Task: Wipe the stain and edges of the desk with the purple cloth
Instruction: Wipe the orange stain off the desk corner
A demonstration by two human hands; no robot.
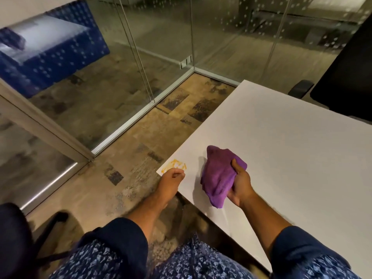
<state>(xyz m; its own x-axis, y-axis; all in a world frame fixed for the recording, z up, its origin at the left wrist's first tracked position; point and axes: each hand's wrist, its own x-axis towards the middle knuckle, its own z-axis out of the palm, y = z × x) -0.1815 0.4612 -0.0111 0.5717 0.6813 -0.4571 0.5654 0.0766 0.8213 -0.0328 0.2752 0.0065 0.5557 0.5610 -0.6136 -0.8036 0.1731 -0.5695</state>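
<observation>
My right hand (pixel 240 185) clutches the bunched purple cloth (pixel 219 176) beside the yellow stain (pixel 175 165), my left hand (pixel 172 179) fisted, empty, at the desk (pixel 291 148) corner.

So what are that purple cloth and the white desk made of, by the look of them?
The purple cloth, bunched in the right hand, looks like soft microfibre or terry: a matte, fuzzy nap that folds limply. The desk looks like a laminate-faced board: flat, smooth, evenly white with a thin, sharp edge, though its core is hidden. The orange stain sits on top, which suggests a sealed surface.
</observation>
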